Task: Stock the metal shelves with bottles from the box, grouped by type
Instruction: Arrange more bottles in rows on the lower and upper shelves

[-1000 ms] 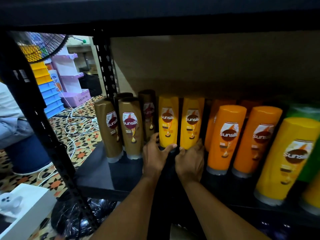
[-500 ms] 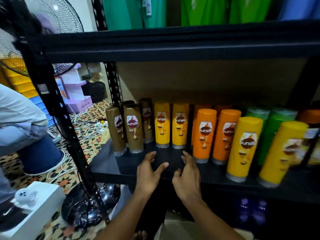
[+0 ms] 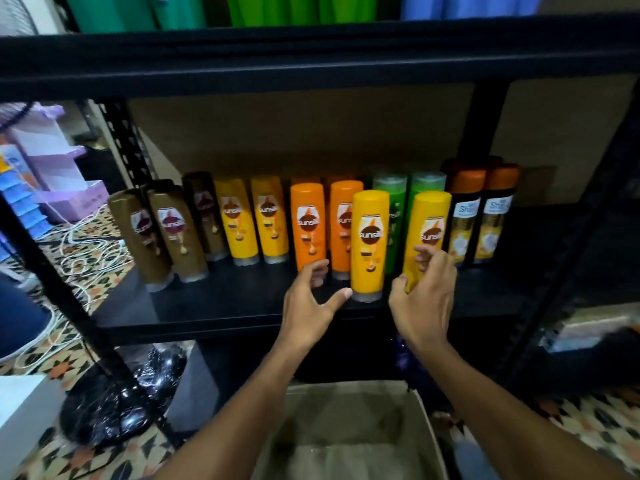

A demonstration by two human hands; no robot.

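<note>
Cables (image 3: 86,244) lie tangled in white loops on the patterned floor (image 3: 86,459) at far left, above a black fan base (image 3: 104,407) that sits against the rack's front post. On the metal shelf (image 3: 242,299) we see the brown bottles (image 3: 178,230) first, standing upright in a close group. Just beside them come two yellow bottles (image 3: 239,220), then the orange bottles (image 3: 308,220), with more orange tops behind them.

Our left hand (image 3: 306,306) hovers at the shelf's front edge with its fingers loosely spread and nothing in its grasp. Its thumb reaches to the base of the front yellow bottle (image 3: 369,244), which stands upright ahead of the orange row. Whether the thumb touches it we cannot tell. Below our forearms sits the cardboard box (image 3: 349,403); its contents are too blurred to make out.

Our right hand (image 3: 427,306) is wrapped round the lower part of the second yellow bottle (image 3: 433,216), thumb on its left side and fingers curled across the label. Behind these two stand the green bottles (image 3: 391,188), and further right a pair of black bottles (image 3: 467,216) with orange caps.
</note>
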